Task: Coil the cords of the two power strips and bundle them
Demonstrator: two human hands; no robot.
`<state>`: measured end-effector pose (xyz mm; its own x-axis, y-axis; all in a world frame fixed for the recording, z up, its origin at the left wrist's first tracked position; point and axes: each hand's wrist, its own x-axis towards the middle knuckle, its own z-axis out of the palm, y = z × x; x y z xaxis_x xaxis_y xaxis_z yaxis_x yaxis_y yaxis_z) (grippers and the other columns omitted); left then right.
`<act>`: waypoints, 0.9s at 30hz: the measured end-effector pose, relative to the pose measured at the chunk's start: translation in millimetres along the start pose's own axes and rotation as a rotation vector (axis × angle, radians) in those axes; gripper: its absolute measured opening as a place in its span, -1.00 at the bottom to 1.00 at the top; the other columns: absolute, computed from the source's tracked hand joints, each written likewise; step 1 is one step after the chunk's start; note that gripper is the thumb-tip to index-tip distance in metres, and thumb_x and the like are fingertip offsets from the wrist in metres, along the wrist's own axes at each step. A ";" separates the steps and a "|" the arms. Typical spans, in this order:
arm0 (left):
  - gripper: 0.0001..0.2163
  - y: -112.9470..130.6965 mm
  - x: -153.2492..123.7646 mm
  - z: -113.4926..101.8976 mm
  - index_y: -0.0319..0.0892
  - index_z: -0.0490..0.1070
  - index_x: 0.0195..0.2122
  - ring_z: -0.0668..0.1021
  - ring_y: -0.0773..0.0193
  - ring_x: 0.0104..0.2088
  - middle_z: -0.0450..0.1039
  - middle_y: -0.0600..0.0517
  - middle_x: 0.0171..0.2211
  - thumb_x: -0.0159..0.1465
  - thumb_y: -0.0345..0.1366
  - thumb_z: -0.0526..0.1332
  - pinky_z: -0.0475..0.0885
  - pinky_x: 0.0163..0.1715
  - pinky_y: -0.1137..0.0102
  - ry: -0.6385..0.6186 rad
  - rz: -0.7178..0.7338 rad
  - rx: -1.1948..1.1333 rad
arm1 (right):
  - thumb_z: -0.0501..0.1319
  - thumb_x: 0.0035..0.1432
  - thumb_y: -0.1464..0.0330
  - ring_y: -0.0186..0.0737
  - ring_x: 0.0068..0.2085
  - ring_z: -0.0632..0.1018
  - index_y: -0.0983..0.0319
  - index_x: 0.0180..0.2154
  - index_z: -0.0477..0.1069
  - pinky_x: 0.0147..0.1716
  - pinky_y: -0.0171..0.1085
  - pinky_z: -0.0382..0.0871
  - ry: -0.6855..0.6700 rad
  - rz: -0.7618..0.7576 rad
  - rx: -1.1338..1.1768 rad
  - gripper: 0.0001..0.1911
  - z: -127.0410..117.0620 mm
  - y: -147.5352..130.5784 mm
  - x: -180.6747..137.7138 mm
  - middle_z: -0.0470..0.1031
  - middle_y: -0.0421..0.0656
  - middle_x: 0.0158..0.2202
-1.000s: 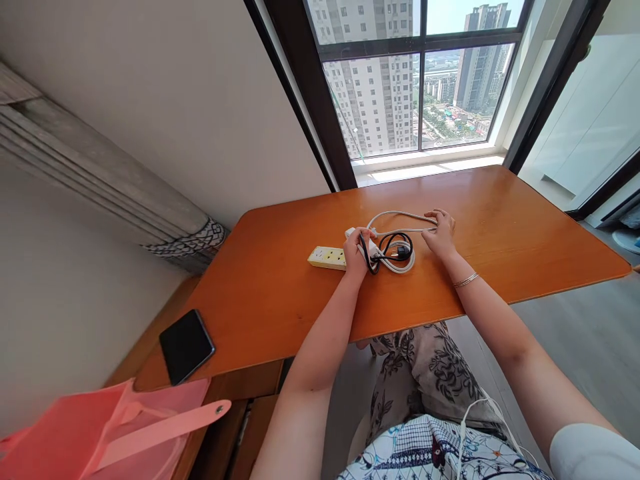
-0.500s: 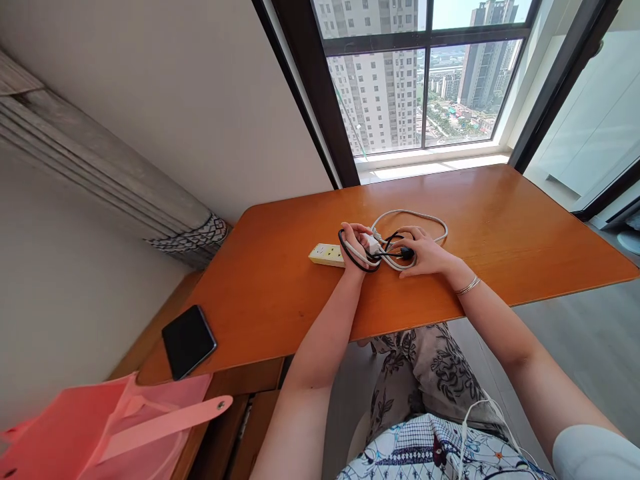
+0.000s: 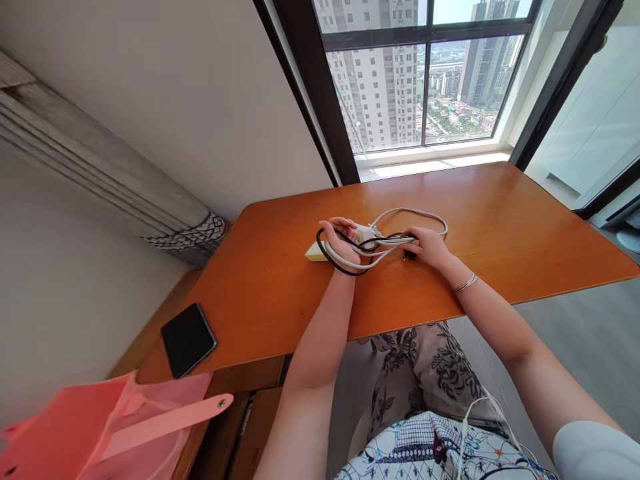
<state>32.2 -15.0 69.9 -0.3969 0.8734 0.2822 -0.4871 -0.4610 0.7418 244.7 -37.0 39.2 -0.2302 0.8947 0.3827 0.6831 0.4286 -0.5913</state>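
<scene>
My left hand (image 3: pixel 341 241) is inside loops of a black cable (image 3: pixel 320 245) and a white cable (image 3: pixel 373 265), its thumb and fingers apart. The loops pass around the palm and wrist. A white plug (image 3: pixel 367 235) lies just right of its fingers. My right hand (image 3: pixel 429 245) is closed on the gathered cables at their right end. A black plug (image 3: pixel 409 255) hangs below its fingertips. Behind my left hand lies a pale yellow power strip (image 3: pixel 315 252), mostly hidden. A white cable loop (image 3: pixel 425 213) extends over the table beyond both hands.
The wooden table (image 3: pixel 270 293) carries a dark tablet or phone (image 3: pixel 189 340) at its left end. A pink bag (image 3: pixel 85 420) with a strap sits at the lower left. A window (image 3: pixel 425 93) is behind the table, and a tied curtain (image 3: pixel 125 180) hangs at left.
My left hand has shifted left, stretching the cable loops wider. My right hand has gone from spread over the cables to gripping them, and the black plug now hangs lower under it.
</scene>
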 end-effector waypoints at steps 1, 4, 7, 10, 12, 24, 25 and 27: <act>-0.39 1.8 -5.7 0.9 -0.14 0.35 -0.53 0.23 0.39 -0.59 0.33 0.06 -0.57 0.21 0.38 0.16 0.09 -0.56 0.37 -0.072 0.081 0.051 | 0.28 0.29 0.08 -0.03 -0.16 0.64 0.16 -0.24 0.52 -0.17 -0.18 0.42 0.034 0.060 0.007 -0.71 0.2 -0.7 0.7 0.66 -0.09 -0.26; -0.36 7.7 -21.1 2.2 -0.15 0.44 -0.50 0.27 0.35 -0.57 0.37 0.00 -0.55 0.23 0.41 0.10 0.14 -0.54 0.31 -0.330 0.238 0.249 | 0.18 0.34 0.00 -0.08 -0.27 0.64 0.15 -0.31 0.47 -0.26 -0.23 0.39 0.158 0.200 0.120 -0.62 -0.2 1.5 3.8 0.61 -0.15 -0.41; -0.36 11.3 -28.3 1.1 -0.14 0.47 -0.49 0.30 0.32 -0.57 0.37 -0.01 -0.56 0.25 0.39 0.08 0.17 -0.54 0.29 -0.482 0.280 0.388 | 0.13 0.34 -0.05 -0.09 -0.29 0.66 0.14 -0.23 0.43 -0.26 -0.22 0.41 0.254 0.289 0.292 -0.60 -0.2 8.0 7.2 0.59 -0.20 -0.45; -0.49 11.2 -28.1 -1.0 -0.13 0.49 -0.45 0.37 0.30 -0.53 0.39 0.03 -0.54 0.29 0.25 0.18 0.24 -0.48 0.30 -0.534 0.257 0.498 | 0.16 0.29 -0.11 -0.12 -0.34 0.64 0.14 -0.16 0.38 -0.27 -0.20 0.44 0.303 0.336 0.429 -0.55 2.8 12.7 9.9 0.55 -0.24 -0.49; -0.59 10.2 -26.6 -1.6 -0.12 0.48 -0.44 0.39 0.30 -0.50 0.40 0.05 -0.53 0.28 0.14 0.25 0.27 -0.45 0.32 -0.533 0.237 0.576 | 0.19 0.23 -0.15 -0.20 -0.44 0.59 0.14 -0.12 0.33 -0.36 -0.25 0.43 0.324 0.351 0.561 -0.49 5.6 13.3 11.5 0.48 -0.30 -0.54; -0.77 -1.3 -23.7 -3.1 -0.14 0.53 -0.38 0.40 0.33 -0.48 0.45 0.07 -0.48 0.11 -0.09 0.42 0.31 -0.48 0.40 -0.963 -0.055 0.860 | 0.47 -0.14 0.23 -0.48 -0.55 0.30 0.17 -0.32 0.37 -0.63 -0.45 0.06 0.343 0.503 1.198 -0.62 -19.7 0.7 14.0 0.30 -0.40 -0.55; -0.76 -2.3 -22.5 -5.0 -0.14 0.54 -0.35 0.40 0.34 -0.48 0.49 0.06 -0.44 0.11 -0.10 0.43 0.33 -0.47 0.40 -0.993 -0.063 0.863 | 0.46 -0.16 0.28 -0.48 -0.54 0.31 0.18 -0.32 0.37 -0.63 -0.45 0.06 0.335 0.496 1.219 -0.63 -22.7 0.2 13.0 0.32 -0.39 -0.53; -0.74 -3.7 -18.6 -9.6 -0.14 0.55 -0.28 0.41 0.36 -0.47 0.54 0.04 -0.36 0.08 -0.13 0.46 0.37 -0.45 0.40 -1.044 -0.096 0.869 | 0.45 -0.19 0.34 -0.46 -0.51 0.35 0.17 -0.29 0.40 -0.60 -0.45 0.10 0.333 0.487 1.245 -0.63 -26.8 -0.4 11.3 0.36 -0.38 -0.50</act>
<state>33.9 -31.0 56.1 0.5675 0.7860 0.2453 0.3178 -0.4840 0.8153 260.4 -30.5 62.8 0.1470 0.9891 0.0018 -0.4601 0.0700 -0.8851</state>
